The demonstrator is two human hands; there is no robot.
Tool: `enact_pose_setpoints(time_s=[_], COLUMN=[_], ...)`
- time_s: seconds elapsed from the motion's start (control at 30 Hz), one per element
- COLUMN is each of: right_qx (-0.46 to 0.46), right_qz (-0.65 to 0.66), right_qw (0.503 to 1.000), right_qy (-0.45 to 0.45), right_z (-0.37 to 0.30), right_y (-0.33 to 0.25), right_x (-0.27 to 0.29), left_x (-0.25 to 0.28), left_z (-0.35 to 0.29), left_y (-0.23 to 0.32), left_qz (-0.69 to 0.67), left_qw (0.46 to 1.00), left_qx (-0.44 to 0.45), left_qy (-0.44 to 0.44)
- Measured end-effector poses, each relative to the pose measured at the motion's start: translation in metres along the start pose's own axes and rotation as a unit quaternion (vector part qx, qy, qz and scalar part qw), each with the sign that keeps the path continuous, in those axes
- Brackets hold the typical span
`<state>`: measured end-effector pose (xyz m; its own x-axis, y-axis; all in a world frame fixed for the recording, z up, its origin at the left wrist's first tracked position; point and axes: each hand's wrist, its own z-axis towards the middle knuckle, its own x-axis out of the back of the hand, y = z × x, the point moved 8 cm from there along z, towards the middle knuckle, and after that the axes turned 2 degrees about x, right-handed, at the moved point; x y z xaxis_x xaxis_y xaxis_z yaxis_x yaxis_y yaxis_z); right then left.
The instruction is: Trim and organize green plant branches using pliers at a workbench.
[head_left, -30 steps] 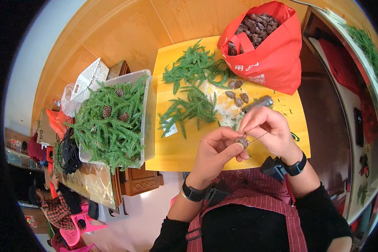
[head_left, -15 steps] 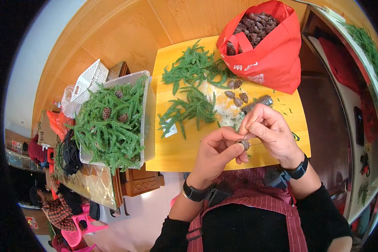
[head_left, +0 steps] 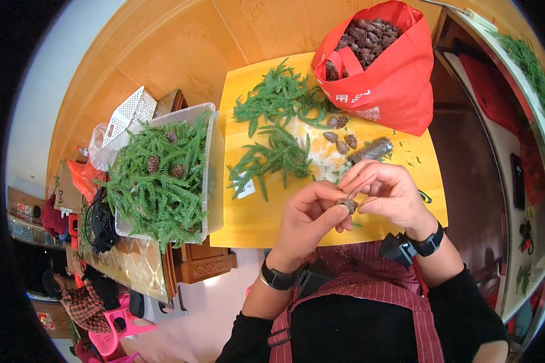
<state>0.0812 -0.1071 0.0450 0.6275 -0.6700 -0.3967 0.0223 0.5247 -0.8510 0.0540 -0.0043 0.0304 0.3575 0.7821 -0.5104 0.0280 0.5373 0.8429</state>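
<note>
Small brown pine cone (head_left: 349,207), rounded, scaly, partly covered, pinched in the left hand (head_left: 309,219), raised off the tabletop (head_left: 254,221)

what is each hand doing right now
Left hand: closed, holding a small brown pine cone.
Right hand: fingers at the pine cone; whether they grip anything cannot be told.

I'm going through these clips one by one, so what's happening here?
At a yellow table, a person's left hand pinches a pine cone, and the fingers of the right hand are close beside it; whether they grip anything is unclear. Beyond the hands lie loose cones and green sprigs. A red bag of cones stands at the far right, a plastic box of sprigs at the left.
</note>
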Motion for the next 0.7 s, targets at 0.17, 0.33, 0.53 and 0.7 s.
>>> enact_pose_setpoints(time_s=[0.17, 0.33, 0.53, 0.7], right_qx=[0.015, 0.010, 0.050, 0.096], right_qz=[0.004, 0.015, 0.007, -0.079], right_qw=[1.000, 1.000, 0.999, 0.992], right_qy=[-0.008, -0.004, 0.013, 0.019], right_z=[-0.002, -0.002, -0.004, -0.006], right_y=[-0.001, 0.000, -0.005, -0.016], right_x=[-0.002, -0.003, -0.007, -0.009], left_x=[-0.001, -0.005, -0.008, -0.010], left_z=[0.001, 0.000, 0.000, -0.002], left_y=[0.000, 0.005, 0.010, 0.012], left_qz=[0.025, 0.058, 0.059, 0.096], left_qw=[1.000, 0.998, 0.998, 0.995], left_qx=[0.010, 0.016, -0.015, -0.026], left_qy=[-0.003, -0.009, -0.001, 0.007])
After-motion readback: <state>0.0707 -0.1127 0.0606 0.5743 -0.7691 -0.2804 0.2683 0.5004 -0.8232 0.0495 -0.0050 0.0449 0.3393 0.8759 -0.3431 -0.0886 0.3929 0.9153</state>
